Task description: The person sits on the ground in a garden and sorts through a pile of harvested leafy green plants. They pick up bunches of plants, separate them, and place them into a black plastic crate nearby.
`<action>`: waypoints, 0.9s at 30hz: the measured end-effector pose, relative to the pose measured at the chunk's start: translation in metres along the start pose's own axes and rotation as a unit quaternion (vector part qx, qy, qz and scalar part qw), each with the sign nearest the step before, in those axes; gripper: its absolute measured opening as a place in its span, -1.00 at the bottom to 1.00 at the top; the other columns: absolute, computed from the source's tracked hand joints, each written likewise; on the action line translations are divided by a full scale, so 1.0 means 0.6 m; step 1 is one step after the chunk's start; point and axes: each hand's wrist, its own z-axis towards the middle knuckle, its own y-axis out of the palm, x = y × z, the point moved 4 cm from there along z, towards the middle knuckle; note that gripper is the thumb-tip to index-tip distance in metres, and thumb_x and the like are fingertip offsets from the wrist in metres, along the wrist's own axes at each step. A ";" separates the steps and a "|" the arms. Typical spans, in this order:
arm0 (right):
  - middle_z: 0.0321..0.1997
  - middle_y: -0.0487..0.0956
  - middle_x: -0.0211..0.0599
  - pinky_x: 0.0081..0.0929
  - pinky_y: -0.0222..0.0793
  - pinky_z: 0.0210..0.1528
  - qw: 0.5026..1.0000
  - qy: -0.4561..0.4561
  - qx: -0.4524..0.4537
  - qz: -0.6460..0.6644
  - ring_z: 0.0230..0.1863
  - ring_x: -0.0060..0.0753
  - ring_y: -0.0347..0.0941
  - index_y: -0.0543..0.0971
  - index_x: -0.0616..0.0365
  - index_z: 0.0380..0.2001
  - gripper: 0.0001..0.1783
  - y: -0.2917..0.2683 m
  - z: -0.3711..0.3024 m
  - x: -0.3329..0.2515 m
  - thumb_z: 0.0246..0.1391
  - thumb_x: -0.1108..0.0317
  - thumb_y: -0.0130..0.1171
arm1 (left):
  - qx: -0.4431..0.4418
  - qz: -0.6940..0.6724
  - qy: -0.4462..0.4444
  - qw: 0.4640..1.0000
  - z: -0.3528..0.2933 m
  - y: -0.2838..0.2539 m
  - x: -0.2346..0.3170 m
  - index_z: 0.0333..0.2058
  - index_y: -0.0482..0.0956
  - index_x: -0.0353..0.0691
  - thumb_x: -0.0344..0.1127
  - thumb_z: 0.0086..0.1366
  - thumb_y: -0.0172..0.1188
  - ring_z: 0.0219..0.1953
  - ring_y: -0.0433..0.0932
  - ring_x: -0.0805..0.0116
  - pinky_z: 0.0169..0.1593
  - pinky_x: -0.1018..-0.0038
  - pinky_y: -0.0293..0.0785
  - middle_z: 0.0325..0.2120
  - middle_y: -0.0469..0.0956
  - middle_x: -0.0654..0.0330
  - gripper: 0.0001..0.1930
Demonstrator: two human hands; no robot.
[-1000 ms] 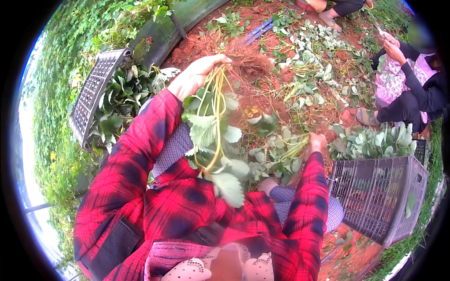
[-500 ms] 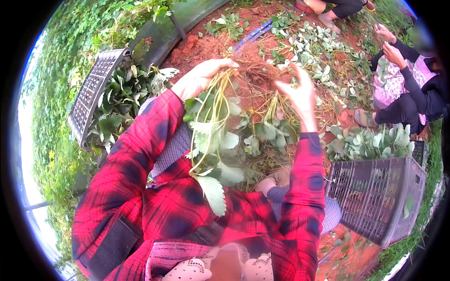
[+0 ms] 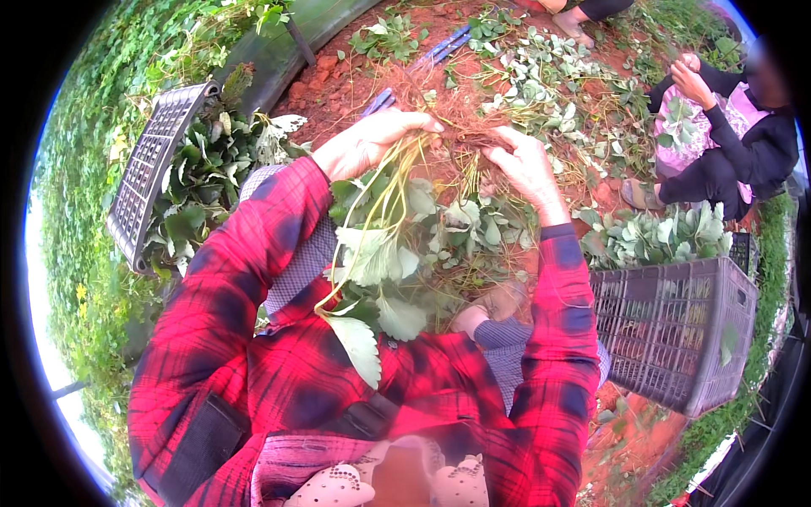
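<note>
My left hand (image 3: 372,142) is closed on the base of a bare-rooted strawberry plant (image 3: 359,342), between thumb and fingers. Its long pale stems and broad toothed leaves hang down in front of my red checked shirt. Reddish, thread-like roots (image 3: 443,114) spread between my two hands. My right hand (image 3: 528,165) pinches the right side of this root tangle. More leaves and stems (image 3: 473,228) lie below and behind the held plant; I cannot tell which of them join it.
A dark plastic crate (image 3: 135,182) of leafy plants leans at the left. Another crate (image 3: 667,329), also topped with plants, stands at the right. Loose plants (image 3: 557,84) and a blue-handled tool (image 3: 443,46) lie on red soil. A co-worker (image 3: 731,127) sits at the far right.
My right hand has gone from spread thumb and fingers beside the roots to a pinch on them. The left keeps its hold. The whole view has shifted slightly.
</note>
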 end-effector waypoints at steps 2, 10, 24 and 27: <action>-0.36 0.55 -0.33 -0.53 0.29 -0.42 0.992 0.035 -0.041 0.112 -0.49 -0.55 0.39 0.47 0.21 -0.20 -0.62 -0.004 -0.006 -0.001 -0.16 0.31 0.10 | -0.037 -0.020 -0.012 0.999 0.005 0.000 -0.002 -0.37 0.49 -0.24 -0.36 0.03 0.13 -0.59 0.48 0.47 -0.55 0.47 0.49 -0.56 0.52 0.24 -0.84; -0.53 0.49 -0.17 -0.38 0.28 -0.44 0.994 -0.026 0.062 -0.081 -0.54 -0.23 0.39 0.48 0.17 -0.36 -0.75 -0.009 0.004 -0.033 -0.16 0.30 0.06 | -0.047 -0.008 -0.014 0.999 -0.029 0.033 0.002 -0.32 0.47 -0.27 -0.35 0.00 0.23 -0.54 0.47 0.42 -0.49 0.40 0.50 -0.53 0.48 0.27 -0.75; -0.42 0.52 -0.21 -0.30 0.32 -0.28 0.970 0.100 0.107 -0.196 -0.29 -0.10 0.42 0.52 -0.01 -0.38 -0.78 0.023 0.027 0.070 -0.21 0.27 0.09 | 0.032 0.032 0.071 0.996 0.010 0.043 -0.021 -0.41 0.50 -0.29 -0.44 -0.06 0.24 -0.53 0.43 0.44 -0.47 0.50 0.37 -0.54 0.49 0.23 -0.81; -0.45 0.51 -0.15 -0.27 0.33 -0.32 0.933 0.117 0.198 -0.277 -0.35 -0.07 0.43 0.53 0.07 -0.48 -0.83 0.017 0.017 0.101 -0.23 0.30 0.07 | 0.056 0.089 0.097 0.990 0.038 0.022 -0.041 -0.39 0.49 -0.28 -0.46 -0.06 0.24 -0.51 0.45 0.43 -0.49 0.50 0.39 -0.56 0.49 0.22 -0.81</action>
